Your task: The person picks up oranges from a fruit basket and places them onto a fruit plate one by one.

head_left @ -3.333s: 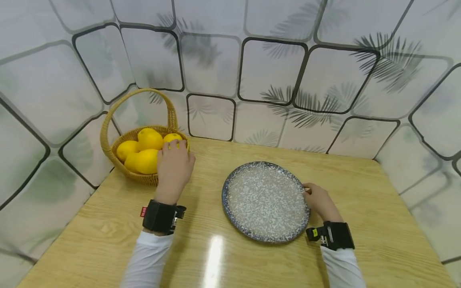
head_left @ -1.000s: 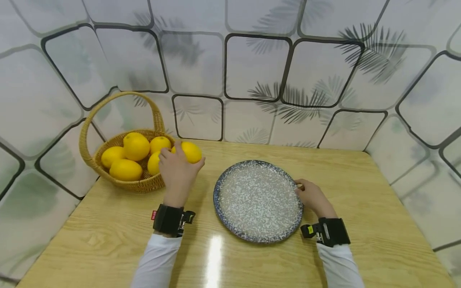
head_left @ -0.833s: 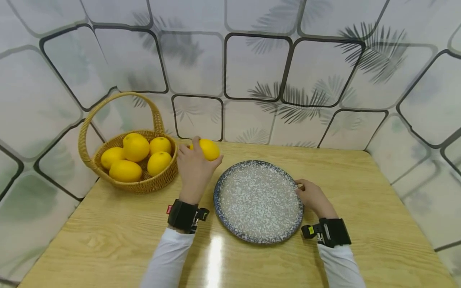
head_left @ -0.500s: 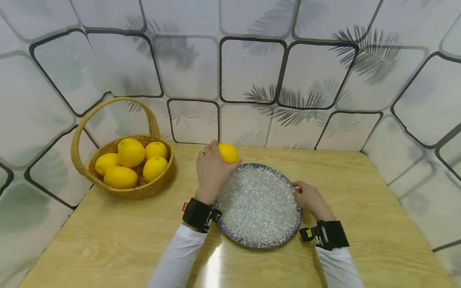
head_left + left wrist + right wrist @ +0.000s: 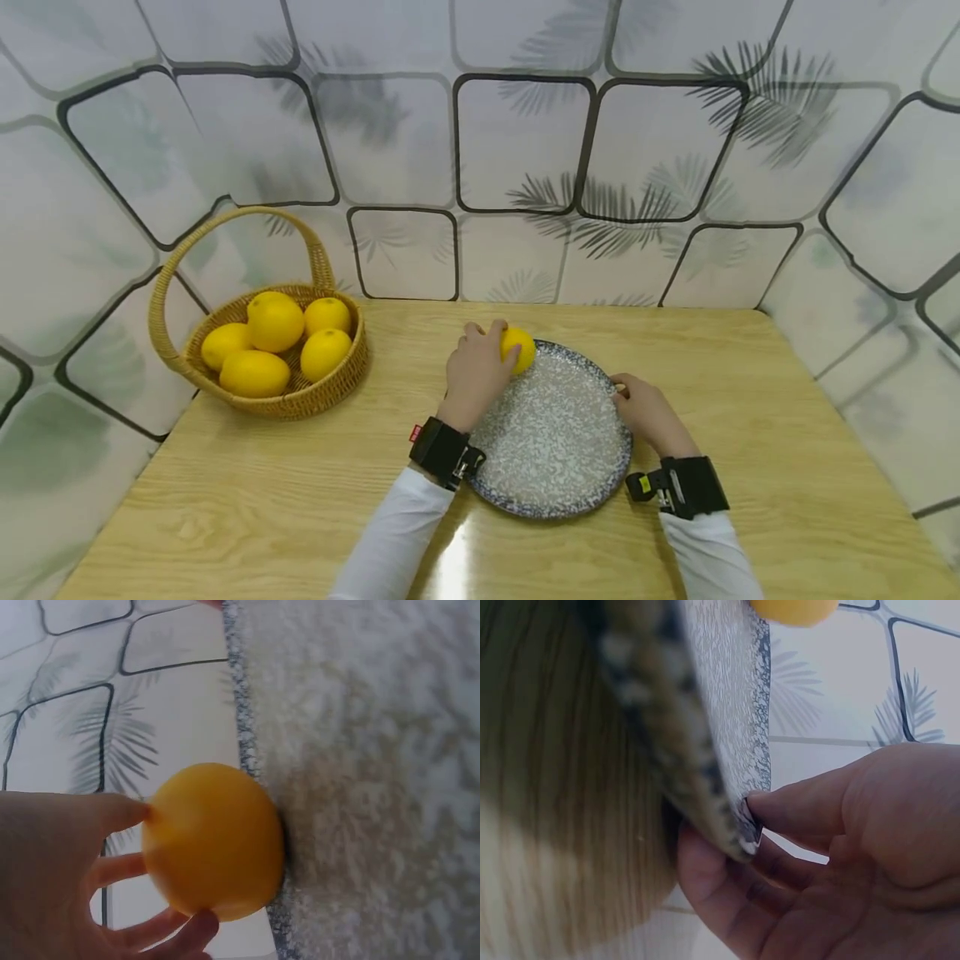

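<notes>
Behind a light wooden table (image 5: 750, 417) stands a pale wall (image 5: 528, 142) printed with dark rounded outlines (image 5: 456, 146) and feathery leaves (image 5: 630, 204).

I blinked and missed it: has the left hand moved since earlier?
Yes: the left hand moved right, away from the basket, to the plate.

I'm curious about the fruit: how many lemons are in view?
6: five lemons in the basket, one lemon in the left hand at the plate; others may be hidden.

Left grip (image 5: 477, 368) curls while right grip (image 5: 649, 412) pinches.
</notes>
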Motion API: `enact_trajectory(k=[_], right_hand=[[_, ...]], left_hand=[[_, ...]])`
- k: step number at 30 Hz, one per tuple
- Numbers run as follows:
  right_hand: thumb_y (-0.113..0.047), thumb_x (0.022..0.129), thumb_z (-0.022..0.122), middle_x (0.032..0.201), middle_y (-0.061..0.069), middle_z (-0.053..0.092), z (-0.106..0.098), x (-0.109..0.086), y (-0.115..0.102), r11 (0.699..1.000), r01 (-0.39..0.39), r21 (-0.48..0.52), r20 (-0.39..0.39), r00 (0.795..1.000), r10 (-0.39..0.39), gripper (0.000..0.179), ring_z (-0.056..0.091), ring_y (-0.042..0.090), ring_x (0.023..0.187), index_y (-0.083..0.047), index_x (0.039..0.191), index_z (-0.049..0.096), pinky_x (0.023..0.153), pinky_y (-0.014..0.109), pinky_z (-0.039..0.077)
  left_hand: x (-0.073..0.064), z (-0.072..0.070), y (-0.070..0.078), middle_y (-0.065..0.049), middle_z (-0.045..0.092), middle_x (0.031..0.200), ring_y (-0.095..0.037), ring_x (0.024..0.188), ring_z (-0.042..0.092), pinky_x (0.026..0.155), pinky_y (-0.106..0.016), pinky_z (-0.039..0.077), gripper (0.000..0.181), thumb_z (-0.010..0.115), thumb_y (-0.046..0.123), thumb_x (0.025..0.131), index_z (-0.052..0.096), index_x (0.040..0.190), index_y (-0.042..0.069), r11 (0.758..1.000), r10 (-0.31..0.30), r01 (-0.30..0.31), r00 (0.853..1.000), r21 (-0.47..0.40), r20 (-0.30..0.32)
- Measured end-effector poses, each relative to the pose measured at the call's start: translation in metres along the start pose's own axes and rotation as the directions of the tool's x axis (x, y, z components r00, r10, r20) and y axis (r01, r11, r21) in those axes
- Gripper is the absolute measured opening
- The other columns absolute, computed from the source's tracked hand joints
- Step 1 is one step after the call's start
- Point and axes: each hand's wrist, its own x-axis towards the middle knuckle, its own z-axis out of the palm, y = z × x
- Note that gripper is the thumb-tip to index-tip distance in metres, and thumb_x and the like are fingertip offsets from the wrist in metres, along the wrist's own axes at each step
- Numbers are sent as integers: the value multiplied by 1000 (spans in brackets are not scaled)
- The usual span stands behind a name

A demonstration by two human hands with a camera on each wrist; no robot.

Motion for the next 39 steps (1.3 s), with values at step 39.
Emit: enact_trajectory(k=[39], right_hand=[[-10, 101, 39, 129, 37, 56, -1, 3, 4, 1000, -14, -5, 29, 999, 15, 45, 57, 41, 109, 7, 142, 42, 84, 52, 52]], left_hand=[[-1, -5, -10, -17, 62, 110, -22, 75, 58, 61, -36, 58, 45, 63, 23, 92, 51, 135, 16, 979, 198, -195, 978, -51, 64]])
